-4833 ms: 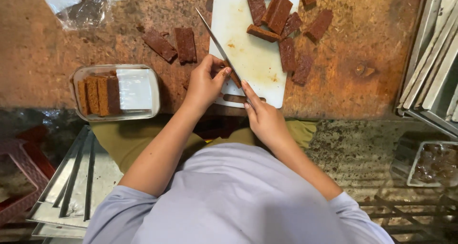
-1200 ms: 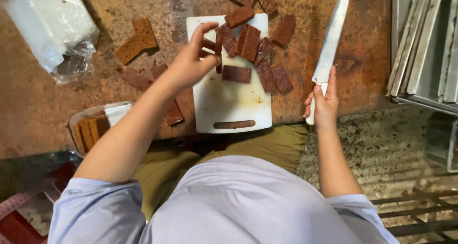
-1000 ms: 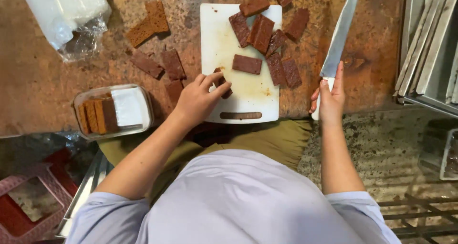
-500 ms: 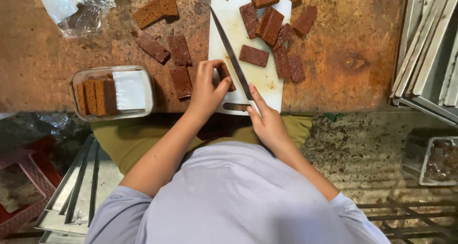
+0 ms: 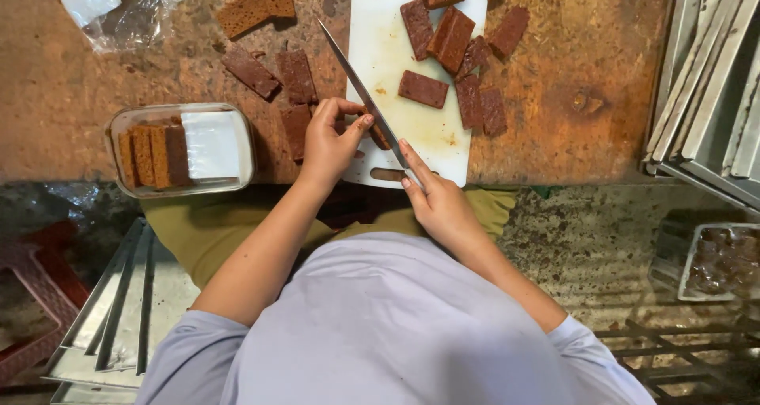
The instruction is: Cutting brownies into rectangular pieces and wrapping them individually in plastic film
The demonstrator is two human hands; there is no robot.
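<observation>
A white cutting board lies on a worn brown table, with several brown cake slabs on its far right part. My right hand grips the handle of a long knife; its blade runs diagonally up-left across the board. My left hand pinches a small brown cake piece at the board's near left edge, right against the blade. More brown slices lie on the table left of the board.
A clear plastic box with upright cake slices stands at the left near the table edge. Crumpled plastic wrap lies at the far left. Stacked metal trays sit at the right, more at lower left.
My right hand brought the knife from the right side of the table down across the board. My left hand moved from the board's far pieces to a piece at the near edge.
</observation>
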